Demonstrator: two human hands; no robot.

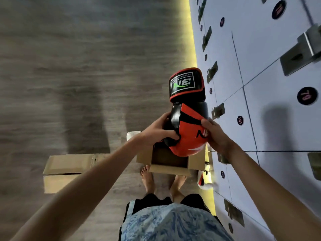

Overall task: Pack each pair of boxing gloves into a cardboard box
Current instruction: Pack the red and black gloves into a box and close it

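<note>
Two hands on one red-and-black padded boxing glove (pixel 189 119), held just above the open brown cardboard box (pixel 168 168), cuff at 12 o'clock. Left hand (pixel 156 131) fingers curl into its black side; right hand (pixel 217 136) wraps the red face. Best lowered rounded end first, square to the mouth. Pale locker wall (pixel 260 75) crowds 3 o'clock; free floor at 9, beyond a second brown carton (pixel 67 164).

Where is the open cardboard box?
Head view, lower centre: the open cardboard box sits on the floor before the bare feet, under the red glove, beside the lockers.
</note>
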